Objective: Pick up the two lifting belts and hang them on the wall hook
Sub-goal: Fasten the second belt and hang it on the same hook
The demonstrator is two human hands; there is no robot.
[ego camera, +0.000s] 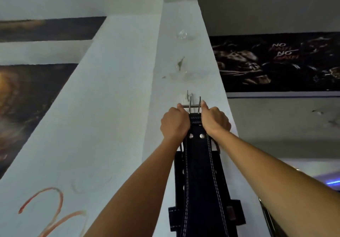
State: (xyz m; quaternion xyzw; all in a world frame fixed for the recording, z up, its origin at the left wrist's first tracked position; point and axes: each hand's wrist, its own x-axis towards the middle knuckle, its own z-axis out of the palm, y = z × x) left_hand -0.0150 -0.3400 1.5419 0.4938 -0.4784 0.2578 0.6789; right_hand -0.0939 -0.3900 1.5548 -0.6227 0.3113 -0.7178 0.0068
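A black lifting belt point(199, 172) with white stitching and two metal rivets hangs down the white pillar in front of me. Its metal buckle point(194, 106), with two prongs pointing up, sits just below a small metal wall hook point(189, 97). My left hand point(173, 124) grips the belt's top at the buckle's left end. My right hand point(214, 120) grips the right end. Behind the front belt, a second black belt point(179, 170) with holes shows at the left edge. Whether the buckle rests on the hook is unclear.
The white pillar point(184, 62) bears marks of old transparent stick-on hooks above the metal hook. Dark posters hang on the walls at the left point(27, 98) and right point(276, 62). A red scribble marks the lower left wall.
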